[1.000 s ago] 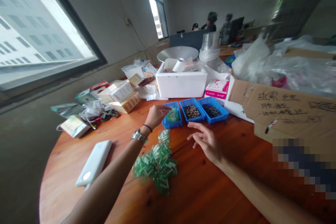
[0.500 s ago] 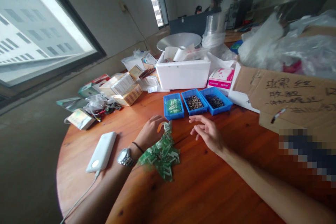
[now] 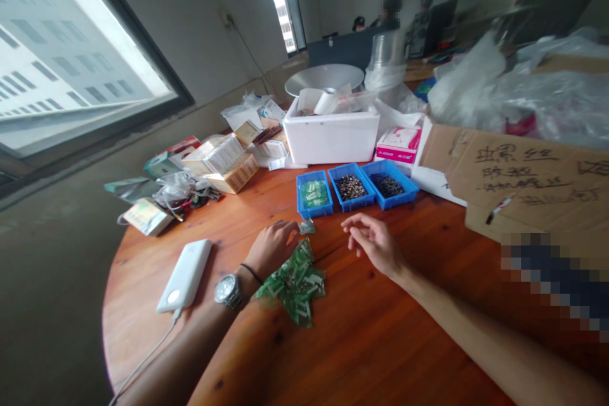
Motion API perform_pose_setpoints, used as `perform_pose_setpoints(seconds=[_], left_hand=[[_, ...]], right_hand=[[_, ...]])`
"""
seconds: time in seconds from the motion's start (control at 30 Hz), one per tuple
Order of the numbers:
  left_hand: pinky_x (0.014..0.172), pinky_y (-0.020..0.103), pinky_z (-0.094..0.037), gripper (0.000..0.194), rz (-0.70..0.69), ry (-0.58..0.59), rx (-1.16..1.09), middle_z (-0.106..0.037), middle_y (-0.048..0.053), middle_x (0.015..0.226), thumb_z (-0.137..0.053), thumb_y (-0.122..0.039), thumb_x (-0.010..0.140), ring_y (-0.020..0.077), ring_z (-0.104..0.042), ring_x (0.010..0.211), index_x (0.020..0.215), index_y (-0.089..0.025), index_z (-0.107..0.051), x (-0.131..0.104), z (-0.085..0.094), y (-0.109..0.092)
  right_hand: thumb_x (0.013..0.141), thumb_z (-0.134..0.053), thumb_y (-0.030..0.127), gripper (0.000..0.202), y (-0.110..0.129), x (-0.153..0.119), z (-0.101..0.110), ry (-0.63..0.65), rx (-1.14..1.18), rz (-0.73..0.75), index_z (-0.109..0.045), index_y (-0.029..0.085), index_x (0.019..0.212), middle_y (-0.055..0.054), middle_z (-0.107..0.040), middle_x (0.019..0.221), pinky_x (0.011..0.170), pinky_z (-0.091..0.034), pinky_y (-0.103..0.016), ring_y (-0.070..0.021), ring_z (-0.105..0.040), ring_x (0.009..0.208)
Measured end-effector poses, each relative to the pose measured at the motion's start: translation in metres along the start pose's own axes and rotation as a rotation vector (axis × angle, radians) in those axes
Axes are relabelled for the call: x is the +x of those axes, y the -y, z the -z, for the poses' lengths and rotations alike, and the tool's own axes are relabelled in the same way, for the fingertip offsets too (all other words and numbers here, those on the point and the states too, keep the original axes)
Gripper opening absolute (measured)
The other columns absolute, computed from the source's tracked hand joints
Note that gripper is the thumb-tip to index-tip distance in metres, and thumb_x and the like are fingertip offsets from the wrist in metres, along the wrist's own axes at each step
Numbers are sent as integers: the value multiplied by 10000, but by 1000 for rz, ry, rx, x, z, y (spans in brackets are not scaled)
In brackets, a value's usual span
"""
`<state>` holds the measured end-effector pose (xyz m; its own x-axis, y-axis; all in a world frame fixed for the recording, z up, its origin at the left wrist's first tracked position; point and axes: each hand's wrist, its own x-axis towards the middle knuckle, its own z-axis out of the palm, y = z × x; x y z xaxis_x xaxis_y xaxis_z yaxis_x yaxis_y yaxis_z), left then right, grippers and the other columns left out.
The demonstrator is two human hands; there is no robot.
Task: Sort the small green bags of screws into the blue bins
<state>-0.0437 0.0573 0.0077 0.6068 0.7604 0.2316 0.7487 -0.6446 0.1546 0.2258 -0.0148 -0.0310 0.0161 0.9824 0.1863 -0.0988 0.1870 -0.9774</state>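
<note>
My left hand [image 3: 273, 244], with a wristwatch [image 3: 228, 290] and dark band at its wrist, has its fingers curled at a small clear plastic packet [image 3: 307, 226]. The packet shows at the fingertips, just beyond a heap of green-tinted packets [image 3: 297, 282] holding pale strip-like pieces; the grip itself is partly hidden. To the right, my right hand [image 3: 373, 241] hovers over the table, fingers loosely bent and apart, nothing visible in it. Past both hands stand three blue trays: one with green packets [image 3: 314, 193], one with brownish metal bits [image 3: 351, 187], one with dark screw-like bits [image 3: 387, 184].
A white power bank [image 3: 185, 276] with a cable lies left on the wooden table [image 3: 380, 342]. Boxes [image 3: 221, 165] and bagged items sit at the far left. Behind the trays is a white foam box [image 3: 333, 136]; a cardboard box [image 3: 528, 171] with plastic bags stands right.
My left hand has shifted slightly down and left. The small packet at its fingertips now appears apart from the heap. My right hand has barely moved, its fingers drawn slightly closer together.
</note>
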Motion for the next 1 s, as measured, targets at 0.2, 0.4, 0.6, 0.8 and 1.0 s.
perform_pose_setpoints(seconds=[0.2, 0.4, 0.6, 0.8, 1.0], left_hand=[[681, 272, -551, 197, 241, -94, -594, -750, 38, 791, -625, -350, 971, 167, -693, 694, 857, -192, -650, -1, 17, -37], [544, 241, -489, 350, 364, 62, -1086, -696, 27, 652, -681, -515, 930, 151, -637, 554, 876, -179, -597, 12, 2, -70], [551, 221, -456, 414, 347, -52, -1153, -580, -16, 651, -750, -558, 894, 113, -554, 568, 880, -147, -702, 20, 5, -81], [798, 268, -547, 354, 443, -40, -1474, -711, 52, 919, -820, -474, 870, 150, -658, 812, 1003, -151, -759, 10, 3, -94], [873, 299, -554, 317, 444, -144, -1517, -790, 82, 1024, -901, -378, 784, 186, -711, 906, 983, -163, -782, 8, -14, -92]], right_hand=[[940, -688, 390, 314, 10, -5, -4, 86, -141, 1, -707, 179, 1172, -39, -684, 917, 464, -444, -211, -125, -623, 619], [923, -717, 393, 268, 14, -3, -6, 45, -295, 96, -772, 156, 812, -51, -674, 761, 561, -440, -261, -155, -587, 655], [895, -728, 333, 217, 11, 0, -3, -12, -88, 17, -830, 164, 988, 17, -611, 563, 432, -360, -229, -113, -480, 458], [834, -680, 145, 251, 10, -2, -5, -54, 5, 206, -845, 208, 1012, -76, -823, 1022, 616, -624, -282, -216, -763, 794], [934, -620, 164, 295, 7, -5, -5, 3, -89, 250, -829, 215, 1136, -101, -822, 1141, 783, -654, -329, -256, -788, 999]])
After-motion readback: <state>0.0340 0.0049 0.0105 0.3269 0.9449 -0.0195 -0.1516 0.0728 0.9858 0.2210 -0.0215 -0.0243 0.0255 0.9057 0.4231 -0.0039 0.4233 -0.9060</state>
